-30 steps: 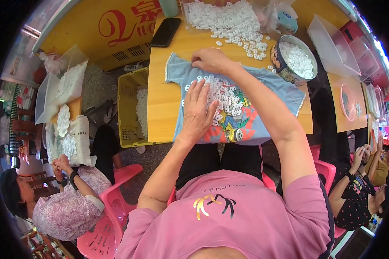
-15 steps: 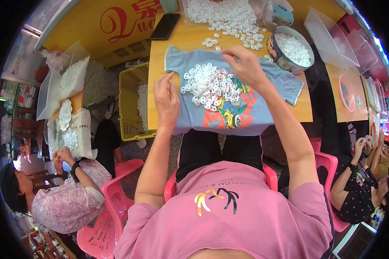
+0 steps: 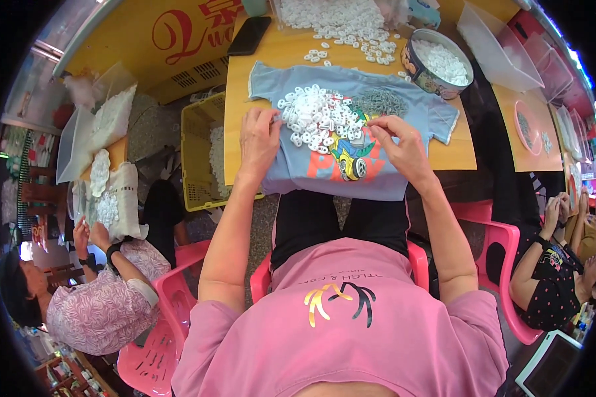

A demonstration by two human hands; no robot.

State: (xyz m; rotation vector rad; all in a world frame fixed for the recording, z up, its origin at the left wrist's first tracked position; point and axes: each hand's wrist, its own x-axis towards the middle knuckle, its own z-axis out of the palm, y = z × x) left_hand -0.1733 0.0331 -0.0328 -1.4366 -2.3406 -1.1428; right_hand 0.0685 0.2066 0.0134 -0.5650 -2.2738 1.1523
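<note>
A heap of small white oval plastic pieces (image 3: 318, 112), each with two holes, lies on a grey-blue printed T-shirt (image 3: 377, 182) spread over the table. To its right rests a pile of fine grey metal bits (image 3: 381, 102). My left hand (image 3: 259, 140) is beside the heap's left edge, fingers curled and tips together. My right hand (image 3: 404, 147) hovers by the heap's right edge, just below the metal bits, with thumb and forefinger closed in a pinch. What either hand holds is too small to make out.
Behind the shirt lie more white pieces (image 3: 351, 26) and a black phone (image 3: 249, 36). A round tin (image 3: 438, 63) of white pieces stands at the far right. A yellow crate (image 3: 195, 159) is left of the table. Co-workers (image 3: 106, 298) sit on both sides.
My right hand has come down and toward me from above the shirt's far part to the heap's right edge, uncovering the metal bits. My left hand has shifted slightly right, nearer the heap.
</note>
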